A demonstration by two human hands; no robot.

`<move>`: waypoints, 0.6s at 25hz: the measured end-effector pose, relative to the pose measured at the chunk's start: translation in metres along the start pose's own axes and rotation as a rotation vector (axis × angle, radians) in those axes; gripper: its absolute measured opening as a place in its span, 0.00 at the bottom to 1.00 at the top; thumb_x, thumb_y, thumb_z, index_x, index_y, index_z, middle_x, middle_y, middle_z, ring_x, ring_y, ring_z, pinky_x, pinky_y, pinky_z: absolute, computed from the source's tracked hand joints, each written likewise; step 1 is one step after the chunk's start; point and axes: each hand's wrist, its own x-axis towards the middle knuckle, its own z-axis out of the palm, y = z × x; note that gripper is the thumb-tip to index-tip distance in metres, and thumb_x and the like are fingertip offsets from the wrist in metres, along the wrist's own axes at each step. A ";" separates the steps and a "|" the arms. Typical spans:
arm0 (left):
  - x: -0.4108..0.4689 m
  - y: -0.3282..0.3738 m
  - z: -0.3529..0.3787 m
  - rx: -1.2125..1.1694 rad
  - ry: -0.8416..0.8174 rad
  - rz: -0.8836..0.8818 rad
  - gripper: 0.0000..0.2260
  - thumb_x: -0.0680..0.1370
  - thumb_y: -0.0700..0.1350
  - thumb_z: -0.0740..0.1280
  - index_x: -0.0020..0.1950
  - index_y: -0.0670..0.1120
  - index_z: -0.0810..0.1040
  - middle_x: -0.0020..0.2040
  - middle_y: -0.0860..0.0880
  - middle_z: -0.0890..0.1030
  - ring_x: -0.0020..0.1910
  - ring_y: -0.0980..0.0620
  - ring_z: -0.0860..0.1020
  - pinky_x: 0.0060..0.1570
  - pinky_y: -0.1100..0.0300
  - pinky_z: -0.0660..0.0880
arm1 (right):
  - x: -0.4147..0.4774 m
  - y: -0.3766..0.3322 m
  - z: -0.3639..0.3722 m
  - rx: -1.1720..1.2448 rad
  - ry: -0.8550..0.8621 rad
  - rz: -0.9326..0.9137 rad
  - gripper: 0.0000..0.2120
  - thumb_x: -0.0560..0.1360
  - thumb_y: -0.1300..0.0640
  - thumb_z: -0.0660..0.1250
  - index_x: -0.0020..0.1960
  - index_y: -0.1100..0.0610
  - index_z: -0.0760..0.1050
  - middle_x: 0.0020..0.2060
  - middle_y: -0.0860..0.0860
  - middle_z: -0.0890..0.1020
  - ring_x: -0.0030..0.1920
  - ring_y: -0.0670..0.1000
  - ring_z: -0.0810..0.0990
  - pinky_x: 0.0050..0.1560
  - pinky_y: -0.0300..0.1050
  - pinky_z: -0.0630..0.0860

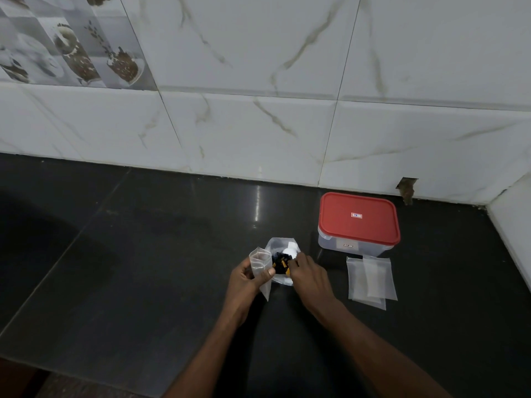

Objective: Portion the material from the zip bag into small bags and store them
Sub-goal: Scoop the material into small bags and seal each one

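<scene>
A white marble-patterned tiled wall (258,124) is rising behind a dark, glossy surface (143,254), meeting it along the back edge and turning at the back right corner. A clear plastic storage container (330,242) is standing near that corner, just in from the back edge, with its red lid (357,218) sitting closed on top. Directly in front of the container, toward the right edge, a small stack of empty clear bags (370,280) is lying flat on the surface, their outlines overlapping and slightly askew.

To the left of the container and well in from the back edge, the zip bag (280,245) is sitting with its mouth gaping upward. A person is working over it with both bare forearms reaching in from the front edge. The left hand (244,282) is gripping a small clear bag (261,268), thumb pressing its front and fingers curling behind, and is holding it upright against the zip bag's left side. The right hand (309,275) is reaching into the zip bag's mouth from the right, its fingers bending down among the small black and yellow pieces (281,264) inside; whether they are pinching a piece cannot be told.
</scene>
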 end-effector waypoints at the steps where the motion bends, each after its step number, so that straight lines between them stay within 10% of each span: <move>1: 0.000 -0.001 0.001 0.002 -0.001 -0.004 0.13 0.75 0.35 0.73 0.58 0.43 0.82 0.52 0.43 0.87 0.53 0.45 0.85 0.52 0.56 0.80 | 0.000 -0.001 -0.001 0.021 -0.043 0.024 0.09 0.67 0.66 0.72 0.47 0.61 0.79 0.43 0.56 0.80 0.39 0.55 0.81 0.33 0.47 0.77; 4: 0.000 -0.003 0.003 -0.001 -0.012 -0.006 0.14 0.75 0.36 0.73 0.60 0.41 0.81 0.53 0.42 0.86 0.54 0.44 0.85 0.53 0.53 0.80 | 0.013 0.001 -0.005 0.212 -0.092 0.225 0.07 0.78 0.62 0.61 0.51 0.61 0.78 0.46 0.56 0.79 0.44 0.55 0.80 0.40 0.46 0.75; 11: 0.003 0.000 0.004 0.064 -0.012 -0.001 0.14 0.74 0.37 0.75 0.59 0.44 0.82 0.53 0.45 0.87 0.54 0.47 0.85 0.53 0.55 0.79 | 0.031 0.025 -0.009 0.754 -0.018 0.658 0.04 0.70 0.64 0.70 0.39 0.60 0.84 0.32 0.53 0.84 0.33 0.49 0.81 0.34 0.43 0.78; 15: 0.004 0.002 0.007 0.107 -0.016 -0.001 0.14 0.74 0.37 0.75 0.58 0.45 0.82 0.52 0.46 0.87 0.53 0.47 0.85 0.53 0.54 0.79 | 0.018 0.009 -0.001 0.272 -0.109 0.258 0.08 0.77 0.61 0.63 0.51 0.62 0.80 0.46 0.55 0.81 0.42 0.53 0.81 0.41 0.44 0.77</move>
